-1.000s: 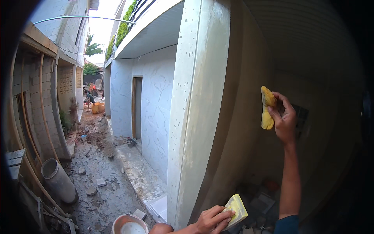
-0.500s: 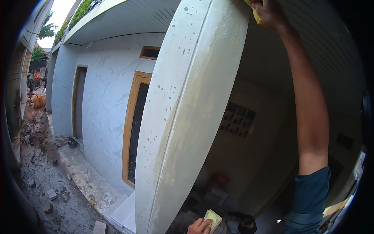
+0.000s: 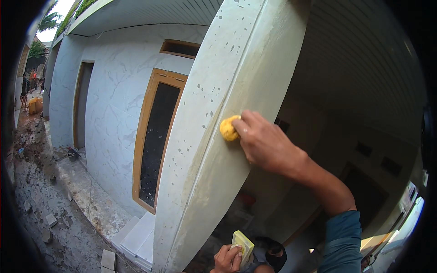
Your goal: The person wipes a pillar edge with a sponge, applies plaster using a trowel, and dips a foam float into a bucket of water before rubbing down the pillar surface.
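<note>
A crumpled yellow sponge (image 3: 230,128) is gripped in my right hand (image 3: 268,143), its face pressed against the tall pale pillar (image 3: 218,150). The pillar's near face bears wet-looking beige smears, and a raised vertical line separates it from a side dotted with grey spots. Low in the view, my left hand (image 3: 226,260) closes around a pale yellow rectangular block (image 3: 242,245), held apart from the pillar to its right. Part of that block is covered by the fingers.
White tiles (image 3: 139,236) lie stacked at the pillar's foot. A marbled wall with a wood-framed window (image 3: 159,141) stands behind. Muddy ground (image 3: 41,204) with broken blocks runs along the left, where people (image 3: 28,86) stand far off. A dark rounded shape (image 3: 275,255) sits beside my left hand.
My right hand has come down from the pillar's top to its middle with the yellow sponge. My left hand still holds the block, slightly higher and further left in view.
</note>
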The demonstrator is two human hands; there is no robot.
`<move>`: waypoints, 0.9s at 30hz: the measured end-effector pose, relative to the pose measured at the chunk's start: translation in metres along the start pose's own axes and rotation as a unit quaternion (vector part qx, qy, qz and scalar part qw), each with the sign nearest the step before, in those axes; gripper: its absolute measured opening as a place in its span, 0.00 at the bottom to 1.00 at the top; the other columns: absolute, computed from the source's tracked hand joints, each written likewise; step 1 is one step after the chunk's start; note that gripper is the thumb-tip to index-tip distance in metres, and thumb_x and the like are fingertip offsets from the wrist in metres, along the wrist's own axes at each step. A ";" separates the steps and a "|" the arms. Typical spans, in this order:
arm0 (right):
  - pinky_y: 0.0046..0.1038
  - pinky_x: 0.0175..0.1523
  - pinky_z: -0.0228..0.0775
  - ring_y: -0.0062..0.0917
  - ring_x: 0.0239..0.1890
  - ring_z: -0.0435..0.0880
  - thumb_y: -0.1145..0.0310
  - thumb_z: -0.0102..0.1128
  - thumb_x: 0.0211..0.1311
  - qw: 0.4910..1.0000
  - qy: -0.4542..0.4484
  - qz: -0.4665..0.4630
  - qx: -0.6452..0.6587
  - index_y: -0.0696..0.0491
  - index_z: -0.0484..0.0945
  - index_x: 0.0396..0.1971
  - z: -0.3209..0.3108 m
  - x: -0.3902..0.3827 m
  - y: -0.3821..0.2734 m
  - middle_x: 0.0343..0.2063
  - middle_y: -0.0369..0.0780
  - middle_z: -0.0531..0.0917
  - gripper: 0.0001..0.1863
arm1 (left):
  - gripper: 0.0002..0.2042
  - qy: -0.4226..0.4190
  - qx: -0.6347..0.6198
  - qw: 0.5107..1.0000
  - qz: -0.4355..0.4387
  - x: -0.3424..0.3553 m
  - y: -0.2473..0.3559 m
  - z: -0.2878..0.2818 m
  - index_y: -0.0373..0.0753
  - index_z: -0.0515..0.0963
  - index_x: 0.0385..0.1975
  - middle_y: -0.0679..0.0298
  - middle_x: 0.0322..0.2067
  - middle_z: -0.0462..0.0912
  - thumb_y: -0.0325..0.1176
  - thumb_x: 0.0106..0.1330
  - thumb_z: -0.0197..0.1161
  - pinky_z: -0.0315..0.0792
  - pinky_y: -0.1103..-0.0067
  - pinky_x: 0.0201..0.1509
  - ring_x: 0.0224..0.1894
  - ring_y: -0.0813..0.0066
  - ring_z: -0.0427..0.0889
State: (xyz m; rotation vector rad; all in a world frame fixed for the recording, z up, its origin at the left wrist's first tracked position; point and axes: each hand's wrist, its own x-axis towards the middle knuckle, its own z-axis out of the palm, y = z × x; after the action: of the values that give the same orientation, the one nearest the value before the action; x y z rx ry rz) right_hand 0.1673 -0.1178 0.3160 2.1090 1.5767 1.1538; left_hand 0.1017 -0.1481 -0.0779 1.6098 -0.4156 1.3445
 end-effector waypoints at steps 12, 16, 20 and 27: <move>0.31 0.47 0.76 0.37 0.40 0.81 0.75 0.58 0.58 0.930 0.036 0.129 0.343 0.62 0.77 0.50 0.014 -0.146 -0.011 0.40 0.47 0.80 0.18 | 0.15 0.155 0.142 0.954 0.214 0.260 0.049 -0.136 0.32 0.71 0.53 0.56 0.41 0.73 0.22 0.66 0.54 0.70 0.79 0.38 0.39 0.73 0.72; 0.29 0.47 0.75 0.31 0.41 0.82 0.73 0.59 0.61 0.859 0.021 0.217 0.462 0.61 0.78 0.51 0.028 -0.192 -0.015 0.41 0.45 0.80 0.18 | 0.15 0.127 0.113 0.942 0.291 0.370 0.084 -0.105 0.33 0.74 0.51 0.56 0.38 0.76 0.20 0.64 0.57 0.70 0.76 0.40 0.36 0.67 0.75; 0.26 0.48 0.73 0.27 0.42 0.82 0.69 0.64 0.60 0.732 -0.021 0.290 0.616 0.59 0.79 0.52 0.095 -0.248 -0.070 0.43 0.43 0.82 0.20 | 0.16 0.000 0.062 0.954 0.294 0.317 0.074 -0.080 0.30 0.71 0.52 0.50 0.39 0.76 0.19 0.64 0.54 0.72 0.75 0.42 0.41 0.64 0.75; 0.22 0.43 0.69 0.16 0.38 0.77 0.65 0.62 0.63 0.468 0.091 0.520 0.709 0.61 0.78 0.52 0.168 -0.304 -0.158 0.37 0.38 0.83 0.20 | 0.17 -0.136 0.021 0.990 -0.024 0.118 -0.021 -0.068 0.28 0.66 0.55 0.46 0.51 0.72 0.32 0.73 0.54 0.73 0.61 0.52 0.50 0.53 0.75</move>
State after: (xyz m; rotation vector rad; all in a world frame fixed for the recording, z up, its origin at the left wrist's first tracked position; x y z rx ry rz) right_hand 0.1523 -0.2914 -0.0238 4.5589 1.1412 -0.4262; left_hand 0.1185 -0.0465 0.0129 1.8336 -0.5102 1.1069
